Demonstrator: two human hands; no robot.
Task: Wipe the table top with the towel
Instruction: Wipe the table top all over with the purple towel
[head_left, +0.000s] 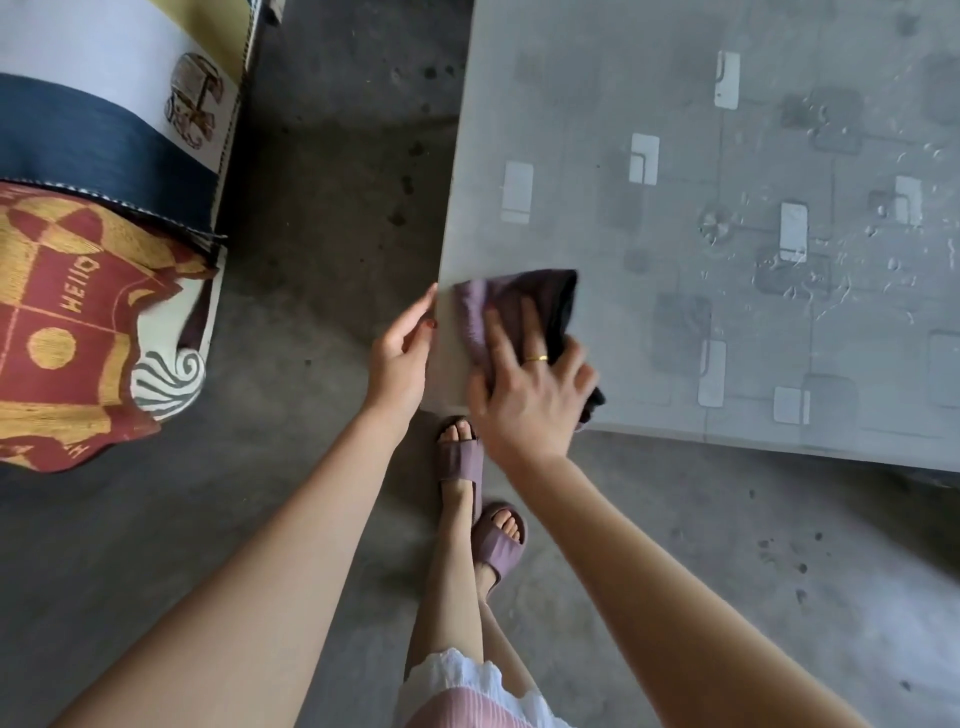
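Observation:
A purple and dark towel (524, 304) lies bunched on the near left corner of the grey patterned table top (675, 171). My right hand (530, 389) presses flat on the towel with its fingers spread; a gold ring is on one finger. My left hand (402, 353) is held against the table's left edge, fingers straight, just beside the towel. Water drops and streaks glisten on the table's right part (831, 249).
A sofa or seat with patterned red, yellow and blue cloth (93, 291) stands to the left across a strip of grey concrete floor (322, 218). My feet in purple slippers (467, 483) are by the table's corner.

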